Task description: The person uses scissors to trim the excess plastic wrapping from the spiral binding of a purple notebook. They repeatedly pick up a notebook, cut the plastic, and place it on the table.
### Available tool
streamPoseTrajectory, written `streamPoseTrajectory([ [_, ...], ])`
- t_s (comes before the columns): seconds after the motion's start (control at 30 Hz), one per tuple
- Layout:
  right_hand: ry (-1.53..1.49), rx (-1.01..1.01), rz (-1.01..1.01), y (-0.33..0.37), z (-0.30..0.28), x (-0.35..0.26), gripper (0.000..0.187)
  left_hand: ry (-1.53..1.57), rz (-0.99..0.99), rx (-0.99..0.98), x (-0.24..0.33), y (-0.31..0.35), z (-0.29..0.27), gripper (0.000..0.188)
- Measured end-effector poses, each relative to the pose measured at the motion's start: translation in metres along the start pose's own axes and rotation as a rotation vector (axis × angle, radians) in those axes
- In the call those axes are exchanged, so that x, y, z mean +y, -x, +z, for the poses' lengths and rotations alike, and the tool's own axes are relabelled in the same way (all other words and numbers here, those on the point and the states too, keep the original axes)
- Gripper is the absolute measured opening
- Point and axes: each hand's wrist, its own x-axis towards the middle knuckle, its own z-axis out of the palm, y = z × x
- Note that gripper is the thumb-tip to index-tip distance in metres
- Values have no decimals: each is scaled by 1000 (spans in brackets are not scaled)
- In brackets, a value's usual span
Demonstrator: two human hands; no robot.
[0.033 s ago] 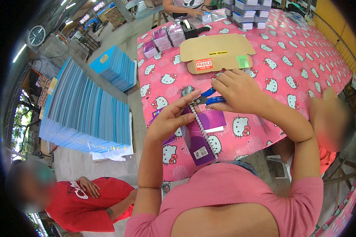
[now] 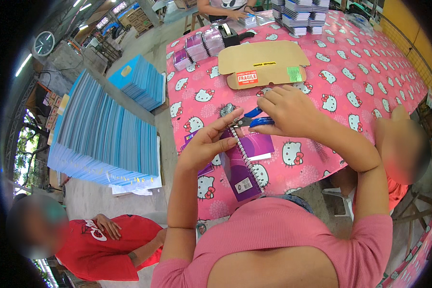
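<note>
**Booth:** Hands first, quick!

**Me:** My left hand (image 2: 206, 146) pinches the purple notebook (image 2: 236, 175), thumb by its far end, index finger stretched towards the tool. My right hand (image 2: 292, 111) is wrapped around the blue-handled pliers (image 2: 261, 121), their nose at the top of the pale coil (image 2: 247, 162), just beside my left fingertips.

**Booth:** Where's the danger?

**Me:** Right there! Should the nose slip, I reckon my left fingers could get nipped. Too hard a twist from my right wrist might bend the coil or tear the page holes. (Whether the nose bites on wire, I can't tell.)

**Booth:** Room to move?

**Me:** Tight below my left hand: the notebook's lower end runs down to the cloth's near edge, by my body. The flat cardboard (image 2: 261, 55) sits just beyond my right knuckles, a purple booklet (image 2: 258, 143) below that hand. Rightward, the pink tablecloth (image 2: 330, 132) offers the best swing, but a co-worker in red (image 2: 397, 194) looks near my elbow!
</note>
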Motion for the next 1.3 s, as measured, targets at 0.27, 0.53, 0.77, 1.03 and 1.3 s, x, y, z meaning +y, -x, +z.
streamPoseTrajectory([
  [0.27, -1, 64, 5, 3, -7, -4, 49, -3, -27, 66, -5, 2, -6, 69],
  [0.53, 80, 129, -83, -4, -9, -11, 42, -39, -3, 79, -1, 3, 1, 65],
  [0.77, -411, -531, 274, -19, -19, -11, 38, -192, 71, 170, -11, 5, -11, 57],
  [1.03, -683, -170, 462, 39, 57, -35, 44, -869, 227, 682, -10, 14, -35, 45],
  [1.3, -225, -236, 335, 164, 98, -81, 55, 197, 199, 1055, -75, 62, -148, 35],
])
